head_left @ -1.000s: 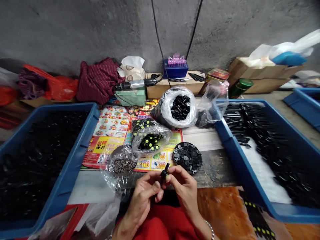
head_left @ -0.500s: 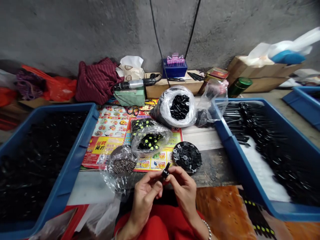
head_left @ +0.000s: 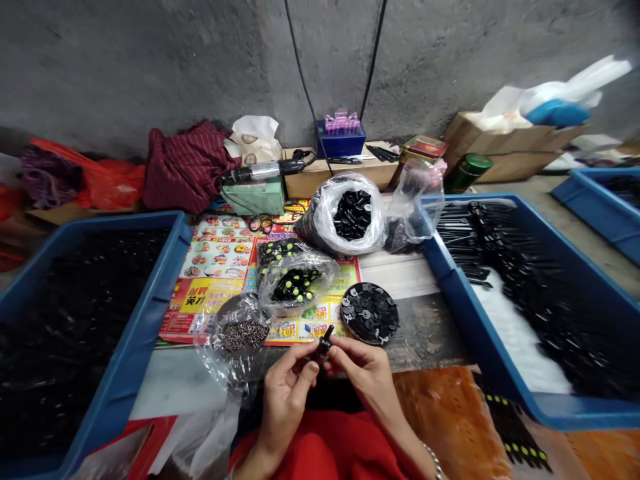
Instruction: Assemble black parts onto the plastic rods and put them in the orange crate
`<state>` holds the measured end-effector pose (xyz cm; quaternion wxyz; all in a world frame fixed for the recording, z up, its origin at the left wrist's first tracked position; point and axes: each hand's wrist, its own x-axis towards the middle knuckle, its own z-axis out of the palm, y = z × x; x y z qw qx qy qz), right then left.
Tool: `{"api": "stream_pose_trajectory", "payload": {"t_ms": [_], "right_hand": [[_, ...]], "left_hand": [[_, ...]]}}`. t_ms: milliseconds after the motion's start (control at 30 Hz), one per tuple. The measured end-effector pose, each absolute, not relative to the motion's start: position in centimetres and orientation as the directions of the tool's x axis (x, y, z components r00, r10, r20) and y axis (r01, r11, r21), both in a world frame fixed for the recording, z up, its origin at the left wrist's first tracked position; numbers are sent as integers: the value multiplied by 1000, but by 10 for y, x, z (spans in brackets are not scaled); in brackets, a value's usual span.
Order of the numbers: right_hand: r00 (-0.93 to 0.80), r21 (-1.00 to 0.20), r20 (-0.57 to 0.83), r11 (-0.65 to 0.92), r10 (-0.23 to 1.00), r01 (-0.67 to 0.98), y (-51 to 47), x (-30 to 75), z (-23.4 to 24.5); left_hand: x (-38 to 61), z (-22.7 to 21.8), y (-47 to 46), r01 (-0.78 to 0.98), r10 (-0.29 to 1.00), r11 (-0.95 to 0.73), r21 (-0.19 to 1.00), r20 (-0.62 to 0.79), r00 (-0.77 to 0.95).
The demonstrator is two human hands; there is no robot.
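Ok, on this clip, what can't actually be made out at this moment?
All in the head view:
- The small black part: the left hand's fingers and right hand's fingers hide most of it.
- The metal bits: too small, and behind the clear plastic bag.
- The left blue tray: its contents are too dark to separate.
- The right blue tray: cut off by the right edge.

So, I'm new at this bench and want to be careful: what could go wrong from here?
The small black part is pinched between the left hand and right hand, so it might slip and drop. The clear bag of tiny metal screws lies close to the left hand; a knock could scatter them. The heap of flat black pieces near the right hand could also get nudged.
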<state>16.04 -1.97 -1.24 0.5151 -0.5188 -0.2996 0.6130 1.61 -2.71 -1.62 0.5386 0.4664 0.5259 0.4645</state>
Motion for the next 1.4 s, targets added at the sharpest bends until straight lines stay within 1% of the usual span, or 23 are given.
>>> {"api": "stream_pose_trajectory", "payload": {"t_ms": [100, 233, 400, 567, 667, 767, 867, 967, 1067, 1233, 1400], "right_hand": [[7, -859, -374, -344, 927, -379, -19, 162, -13], [-72, -855, -357, -357, 931, -377, -16, 168, -15], [-22, -916, -312, -307, 950, -260, -15, 172, -14], [-76, -966, -225, -233, 971, -111, -15, 173, -6], [-81, -974, -206, -213, 975, -83, -14, 174, -5], [-79, -955, -243, -253, 967, -158, -13, 172, -7], [7, -913, -299, -284, 954, -295, -12, 169, -9], [57, -882, -343, -301, 938, -363, -12, 168, -11], [41, -877, -356, -319, 933, -359, -14, 168, -13], [76, -903, -332, -293, 940, -314, -15, 168, -13], [13, -883, -360, -336, 933, -328, -14, 168, -9]], "left_hand": [[16, -15, -27, 4, 991, 134, 991, -134, 17], [16, -15, -28, 19, 988, 151, 988, -151, 37], [18, -20, -30, -49, 976, 205, 978, -201, 82], [19, -23, -31, -64, 976, 209, 976, -204, 81], [19, -23, -32, -64, 973, 218, 974, -211, 97], [19, -23, -31, -77, 971, 223, 972, -215, 107], [19, -22, -30, -82, 971, 223, 971, -215, 102], [20, -19, -28, -91, 970, 233, 968, -225, 91], [21, -18, -27, -105, 966, 254, 962, -247, 75], [22, -20, -28, -129, 956, 292, 948, -285, 65], [21, -20, -28, -132, 939, 344, 929, -339, 59]]}}
